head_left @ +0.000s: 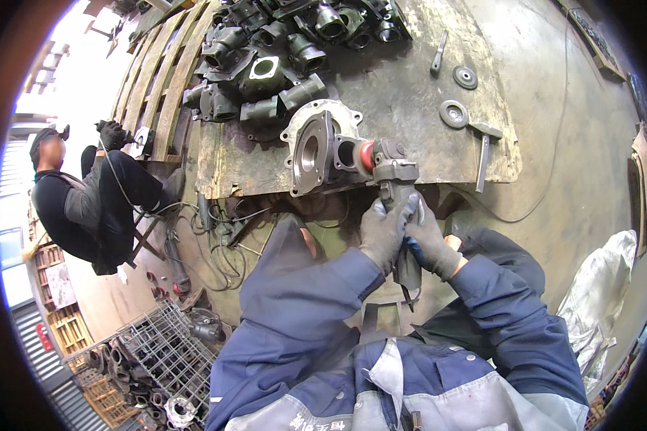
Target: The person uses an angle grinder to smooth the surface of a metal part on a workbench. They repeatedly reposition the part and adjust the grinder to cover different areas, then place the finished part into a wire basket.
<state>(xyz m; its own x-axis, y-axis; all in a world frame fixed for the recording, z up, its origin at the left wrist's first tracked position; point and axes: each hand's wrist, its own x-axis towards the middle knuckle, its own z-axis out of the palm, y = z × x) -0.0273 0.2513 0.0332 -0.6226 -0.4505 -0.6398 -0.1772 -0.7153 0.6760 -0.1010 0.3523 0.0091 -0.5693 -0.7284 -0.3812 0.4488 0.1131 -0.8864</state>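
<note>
Both my gloved hands are wrapped round a grey angle grinder [397,172]. My left hand [382,231] grips its body from the left, and my right hand [430,237] closes on it from the right. A red disc [367,156] on the grinder's head is against or very close to the flanged end of a metal casting [313,152]; I cannot tell whether they touch. The casting stands near the front edge of the worn wooden table [410,86], its round flange upright. A pale ring-shaped flange with lugs [322,108] shows behind it.
Dark castings [266,79] are heaped at the table's back left. A hammer [484,147], two discs [454,113] and a slim tool [439,54] lie on the right. Cables [216,244] cross the floor. Another person [97,187] sits at left by a pallet [154,79]. A wire basket [158,352] holds parts.
</note>
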